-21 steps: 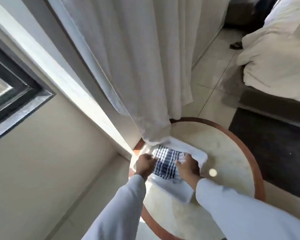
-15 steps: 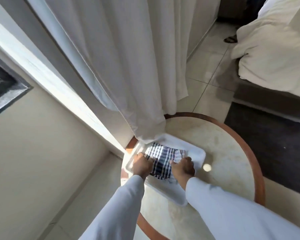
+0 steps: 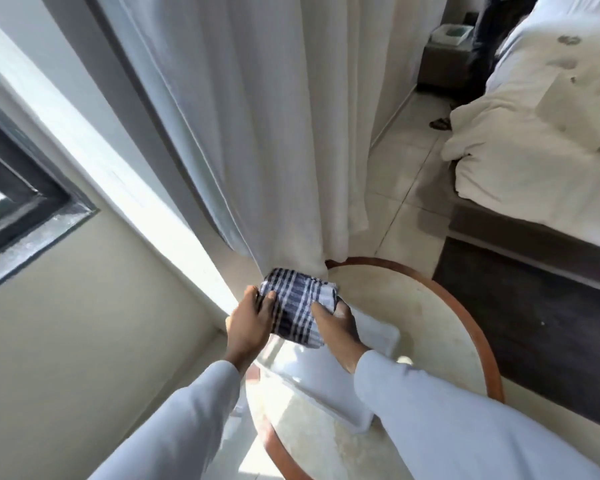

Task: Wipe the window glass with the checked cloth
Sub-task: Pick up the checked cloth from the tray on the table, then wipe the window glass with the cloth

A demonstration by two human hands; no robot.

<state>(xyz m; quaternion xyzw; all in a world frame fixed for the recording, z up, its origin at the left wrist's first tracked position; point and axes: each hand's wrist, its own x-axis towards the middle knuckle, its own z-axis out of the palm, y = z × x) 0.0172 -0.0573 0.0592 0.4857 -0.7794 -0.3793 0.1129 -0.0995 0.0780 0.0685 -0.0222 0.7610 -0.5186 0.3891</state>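
The checked cloth (image 3: 297, 308), dark blue and white and folded, is held up above a white tray (image 3: 378, 336). My left hand (image 3: 250, 320) grips its left side and my right hand (image 3: 336, 323) grips its right side. The tray sits on a round marble table (image 3: 420, 327) with a wooden rim. A dark-framed window (image 3: 18, 216) shows at the far left, with only a sliver of glass in view.
A long white curtain (image 3: 274, 133) hangs down to the table's far edge, right behind the cloth. A bed (image 3: 541, 140) with white bedding stands at the right, with a dark rug (image 3: 534, 306) beside it. A beige wall lies below the window.
Both hands have lifted the checked cloth out of the tray; before it lay flat in the tray under my fingers. The view has shifted slightly.
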